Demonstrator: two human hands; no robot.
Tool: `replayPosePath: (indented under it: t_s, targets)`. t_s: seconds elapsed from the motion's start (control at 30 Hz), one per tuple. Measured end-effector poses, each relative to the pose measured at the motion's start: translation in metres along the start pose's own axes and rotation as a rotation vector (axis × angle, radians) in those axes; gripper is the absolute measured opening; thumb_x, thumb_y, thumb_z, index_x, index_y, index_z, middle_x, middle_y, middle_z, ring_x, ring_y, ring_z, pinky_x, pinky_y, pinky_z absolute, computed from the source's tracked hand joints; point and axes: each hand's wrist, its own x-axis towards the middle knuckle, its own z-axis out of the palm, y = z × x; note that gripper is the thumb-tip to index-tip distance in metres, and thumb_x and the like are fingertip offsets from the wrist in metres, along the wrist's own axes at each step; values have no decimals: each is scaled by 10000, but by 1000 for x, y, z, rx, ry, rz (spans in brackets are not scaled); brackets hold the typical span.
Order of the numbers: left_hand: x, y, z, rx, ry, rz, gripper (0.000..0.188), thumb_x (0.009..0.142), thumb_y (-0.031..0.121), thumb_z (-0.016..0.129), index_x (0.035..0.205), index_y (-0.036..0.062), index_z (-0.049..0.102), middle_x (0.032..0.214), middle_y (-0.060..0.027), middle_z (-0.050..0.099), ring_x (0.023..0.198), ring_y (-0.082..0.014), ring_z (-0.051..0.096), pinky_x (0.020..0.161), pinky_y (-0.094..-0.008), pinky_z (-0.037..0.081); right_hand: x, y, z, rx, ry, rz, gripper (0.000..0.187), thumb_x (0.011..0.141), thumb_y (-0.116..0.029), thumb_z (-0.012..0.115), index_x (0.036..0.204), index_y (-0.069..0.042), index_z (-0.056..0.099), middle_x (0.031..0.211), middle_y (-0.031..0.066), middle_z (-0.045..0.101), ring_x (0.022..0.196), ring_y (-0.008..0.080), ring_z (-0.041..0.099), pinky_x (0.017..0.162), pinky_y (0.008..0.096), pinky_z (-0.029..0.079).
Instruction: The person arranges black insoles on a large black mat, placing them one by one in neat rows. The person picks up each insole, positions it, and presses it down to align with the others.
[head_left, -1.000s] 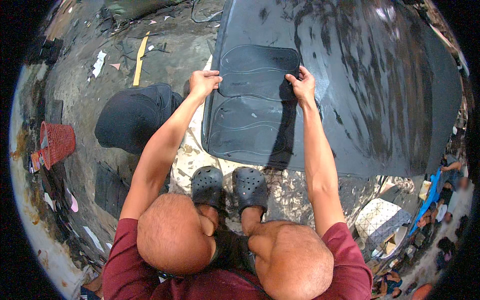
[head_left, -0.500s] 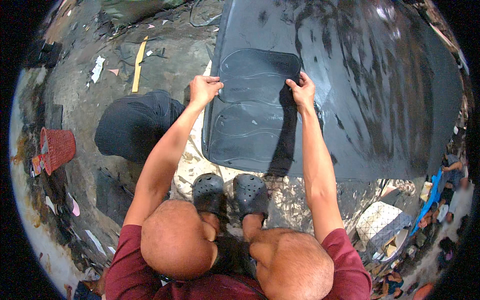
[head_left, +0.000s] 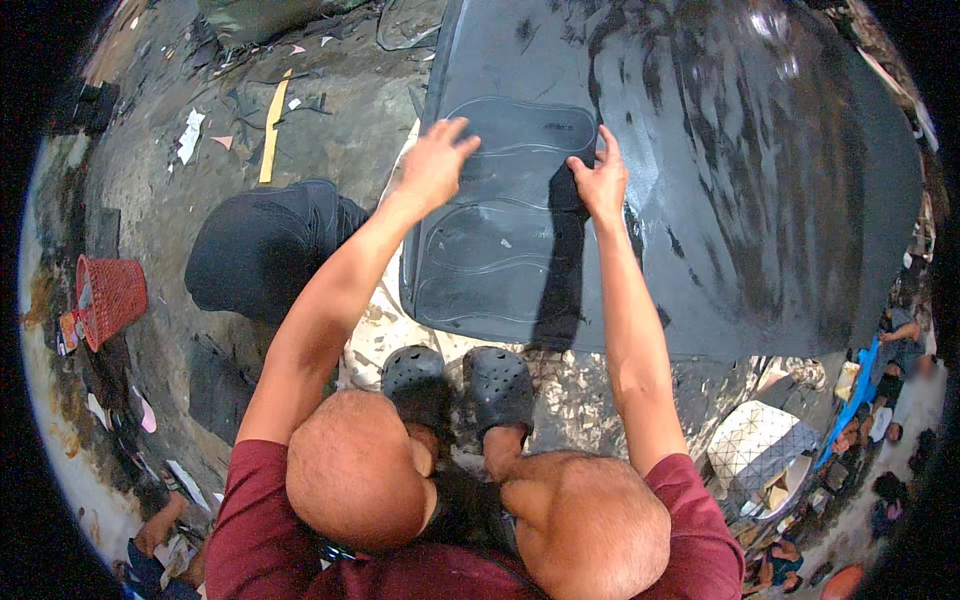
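Observation:
A flat black piece marked with curved shoe-sole outlines lies on a large glossy black sheet. Nearer to me, another such sole-marked piece is laid edge to edge with it. My left hand hovers around the far piece's left end, fingers apart and holding nothing. At that piece's right edge is my right hand, thumb and fingers spread; whether the fingertips touch the edge is hard to tell. Its shadow falls across the right ends of both pieces.
A stack of black pieces sits left of the sheet. Further left stands a red basket. A yellow strip and scraps litter the floor. My black clogs are at the sheet's near edge, a white patterned bag at right.
My left hand has let go of the far piece's left edge and moved up and right over it. My right hand's pinch has opened. The far piece now lies flat.

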Motion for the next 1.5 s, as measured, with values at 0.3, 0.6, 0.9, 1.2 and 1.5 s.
replayPosePath:
  t_s: [0.3,0.6,0.9,1.2,1.5]
  targets:
    - [13,33,22,-27,-153,-83,887,742,64,686,1547,190,334,1606,-194,263,1479,-429,241,1196,-502,280,-25,20,-34,-697,-214,-500,832,719,-670,723,1436,-299,521,1573,59,393,1486,292,286,1179,619,137]
    - [2,32,5,-76,-250,-110,974,772,536,768,1552,165,317,1633,-202,185,1505,-408,175,1203,-531,227,-12,-51,-27,-826,-506,-142,890,614,-494,859,1397,-210,545,1561,89,413,1392,254,459,1181,648,128]
    - [-190,-53,-145,19,645,-593,456,750,130,736,1201,101,672,1354,-198,567,1346,-411,438,1155,-544,310,-40,32,-53,139,78,-250,436,895,-231,694,1299,-75,651,1383,159,599,1309,296,545,1121,418,363]
    - [-316,-148,-177,-181,379,-1052,739,657,204,875,1296,1,565,1293,-235,621,1236,-379,576,1023,-451,449,-135,-4,-9,23,-117,-427,342,860,-139,689,1187,-42,688,1164,172,704,1053,357,677,943,401,518]
    - [-213,62,-225,-1282,350,-493,337,812,-38,762,1072,5,552,984,-72,690,920,-145,666,834,-308,541,-186,-51,3,609,-674,-40,435,948,-303,653,1333,-103,616,1199,110,702,1043,240,683,924,402,522]
